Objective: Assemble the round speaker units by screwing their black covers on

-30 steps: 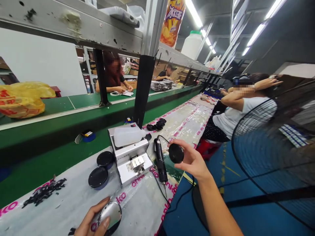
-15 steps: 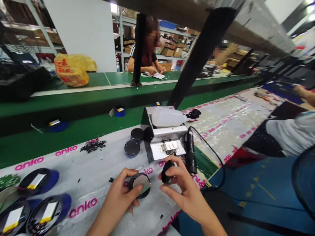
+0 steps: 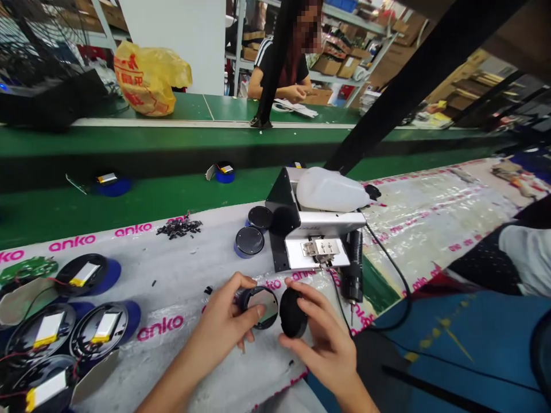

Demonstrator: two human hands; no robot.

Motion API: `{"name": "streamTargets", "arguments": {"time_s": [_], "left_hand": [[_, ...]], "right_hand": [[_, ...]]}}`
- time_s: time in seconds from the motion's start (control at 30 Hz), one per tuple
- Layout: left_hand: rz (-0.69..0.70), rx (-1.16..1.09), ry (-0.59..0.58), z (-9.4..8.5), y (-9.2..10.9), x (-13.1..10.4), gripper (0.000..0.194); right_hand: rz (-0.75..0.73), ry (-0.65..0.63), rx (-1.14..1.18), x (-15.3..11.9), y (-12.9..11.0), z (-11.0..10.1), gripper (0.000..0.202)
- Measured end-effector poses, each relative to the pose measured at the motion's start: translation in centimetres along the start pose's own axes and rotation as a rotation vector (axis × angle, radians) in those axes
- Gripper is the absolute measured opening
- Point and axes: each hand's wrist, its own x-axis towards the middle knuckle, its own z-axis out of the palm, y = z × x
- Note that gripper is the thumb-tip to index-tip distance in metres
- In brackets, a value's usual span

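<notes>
My left hand [image 3: 235, 312] grips a round dark housing [image 3: 267, 305], its thumb lying over the pale disc on the face. Just to the right, my right hand [image 3: 321, 330] holds a round black cap [image 3: 293, 312] by its edge, tilted, with a narrow gap between it and the housing. Beyond my hands stand two closed round units, a nearer one [image 3: 249, 241] and a farther one [image 3: 260, 217], with black tops and blue sides. Beside them is a metal bench device [image 3: 318, 229] with a silver fixture on its front.
A white plastic bottle [image 3: 331, 189] lies on the device. An electric screwdriver [image 3: 354, 267] with a cable stands at its right. Small black pieces [image 3: 178, 227] are heaped on the plastic sheet. Several open blue housings with batteries [image 3: 103, 327] sit at left. A co-worker [image 3: 286, 74] sits across the green bench.
The black cap in my right hand has turned to show its broad round side and come closer to the housing. The camera view has shifted, moving the bench items rightward.
</notes>
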Motion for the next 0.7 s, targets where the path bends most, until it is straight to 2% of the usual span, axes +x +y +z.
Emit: {"name": "streamTargets", "arguments": {"time_s": [0.2, 0.33, 0.53, 0.7], "left_hand": [[-0.007, 0.003, -0.002, 0.0, 0.1, 0.0, 0.029], [0.003, -0.023, -0.002, 0.0, -0.2, 0.1, 0.031], [0.069, -0.102, -0.070, -0.4, -0.7, -0.1, 0.025], [0.065, -0.240, -0.184, -1.8, -0.7, 0.0, 0.038]], "right_hand": [[-0.064, 0.001, -0.049, 0.1, 0.6, 0.4, 0.057], [-0.085, -0.091, -0.041, 0.4, 0.8, 0.2, 0.062], [-0.100, -0.454, -0.131, 3.9, -0.7, -1.4, 0.056], [-0.043, -0.729, -0.190, 7.2, -1.3, -1.6, 0.078]]}}
